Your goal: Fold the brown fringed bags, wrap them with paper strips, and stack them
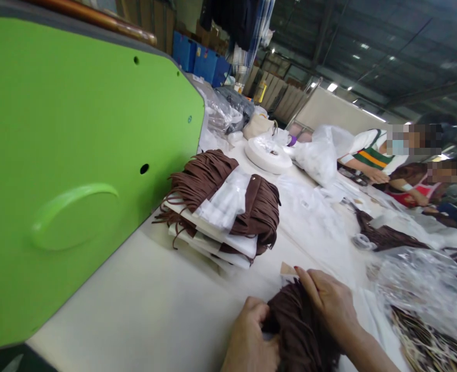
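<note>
A dark brown fringed piece (296, 323) lies at the table's front, bunched between my two hands. My left hand (252, 336) is closed around its left edge, fingers curled in. From the right, my right hand (331, 299) grips the far edge of the same piece, one fingertip beside a small tan piece (287, 268). The undersides of both hands' fingers are hidden. Just beyond sits a stack of brown fringed bundles (209, 175), layered with white sheets and crossed by a clear plastic band (226, 199).
A green machine panel (96, 129) walls off the left side. Farther back are a white tape roll (269, 155) and a plastic bag (321, 155). Clear plastic (418, 279) and loose cords (430, 336) lie at right. Two people work across the table.
</note>
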`<action>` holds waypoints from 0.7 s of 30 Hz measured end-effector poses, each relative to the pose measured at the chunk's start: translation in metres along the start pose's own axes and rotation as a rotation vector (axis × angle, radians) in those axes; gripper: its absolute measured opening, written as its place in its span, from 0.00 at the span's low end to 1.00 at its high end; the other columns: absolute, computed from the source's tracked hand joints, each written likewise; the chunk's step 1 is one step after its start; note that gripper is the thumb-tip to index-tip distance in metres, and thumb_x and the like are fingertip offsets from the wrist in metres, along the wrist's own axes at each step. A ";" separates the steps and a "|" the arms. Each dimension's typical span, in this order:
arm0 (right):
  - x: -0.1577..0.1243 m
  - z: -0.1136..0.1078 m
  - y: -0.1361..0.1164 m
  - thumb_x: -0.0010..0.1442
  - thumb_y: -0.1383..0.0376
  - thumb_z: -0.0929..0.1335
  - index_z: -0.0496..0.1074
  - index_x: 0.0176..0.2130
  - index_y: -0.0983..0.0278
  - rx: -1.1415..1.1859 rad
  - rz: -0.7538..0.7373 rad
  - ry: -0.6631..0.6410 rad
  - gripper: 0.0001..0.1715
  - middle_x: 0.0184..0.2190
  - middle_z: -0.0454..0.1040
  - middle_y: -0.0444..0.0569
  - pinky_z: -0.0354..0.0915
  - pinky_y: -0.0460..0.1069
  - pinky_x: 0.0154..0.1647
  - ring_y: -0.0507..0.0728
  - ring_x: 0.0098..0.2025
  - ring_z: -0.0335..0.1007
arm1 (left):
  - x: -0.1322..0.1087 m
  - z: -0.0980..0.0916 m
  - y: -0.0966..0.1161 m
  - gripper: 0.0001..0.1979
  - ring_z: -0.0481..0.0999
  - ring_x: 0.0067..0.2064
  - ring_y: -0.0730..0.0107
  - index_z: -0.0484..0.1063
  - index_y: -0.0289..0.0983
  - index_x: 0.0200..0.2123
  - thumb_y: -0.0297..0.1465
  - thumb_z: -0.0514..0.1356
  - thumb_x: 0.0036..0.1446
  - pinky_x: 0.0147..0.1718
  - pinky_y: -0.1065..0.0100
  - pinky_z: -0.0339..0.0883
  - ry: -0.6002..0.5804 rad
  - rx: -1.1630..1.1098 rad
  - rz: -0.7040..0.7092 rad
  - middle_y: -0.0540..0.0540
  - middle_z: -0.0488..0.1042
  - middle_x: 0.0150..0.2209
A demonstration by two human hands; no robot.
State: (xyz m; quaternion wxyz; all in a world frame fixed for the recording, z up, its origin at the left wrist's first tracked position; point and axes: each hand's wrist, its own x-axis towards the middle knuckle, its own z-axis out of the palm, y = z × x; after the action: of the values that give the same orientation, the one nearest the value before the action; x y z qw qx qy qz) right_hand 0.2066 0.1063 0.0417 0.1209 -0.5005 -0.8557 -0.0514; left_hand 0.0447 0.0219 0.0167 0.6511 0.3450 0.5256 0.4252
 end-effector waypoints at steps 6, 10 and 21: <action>-0.002 -0.001 -0.037 0.66 0.55 0.52 0.64 0.19 0.60 -0.307 -0.193 0.158 0.30 0.15 0.68 0.47 0.50 0.50 0.28 0.54 0.20 0.61 | 0.008 0.014 0.002 0.05 0.64 0.29 0.68 0.71 0.36 0.17 0.27 0.65 0.33 0.28 0.71 0.58 0.139 -0.159 -0.094 0.49 0.67 0.26; 0.001 -0.001 -0.049 0.67 0.58 0.51 0.63 0.18 0.60 -0.438 -0.237 0.189 0.31 0.14 0.67 0.47 0.48 0.51 0.28 0.55 0.20 0.60 | 0.013 0.017 -0.007 0.05 0.66 0.30 0.67 0.70 0.36 0.19 0.27 0.64 0.33 0.28 0.71 0.58 0.127 -0.263 -0.084 0.48 0.68 0.26; 0.000 -0.014 -0.013 0.65 0.53 0.54 0.60 0.16 0.61 -0.337 -0.021 0.165 0.31 0.12 0.64 0.43 0.51 0.46 0.23 0.51 0.17 0.62 | 0.001 -0.007 0.006 0.06 0.65 0.30 0.72 0.67 0.34 0.18 0.21 0.53 0.31 0.26 0.74 0.55 0.016 -0.186 -0.081 0.51 0.65 0.25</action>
State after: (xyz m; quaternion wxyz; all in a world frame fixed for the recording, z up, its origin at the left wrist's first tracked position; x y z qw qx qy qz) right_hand 0.1976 0.0965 0.0556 0.1047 -0.4989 -0.8274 -0.2359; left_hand 0.0367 0.0257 0.0202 0.6925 0.2582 0.5027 0.4484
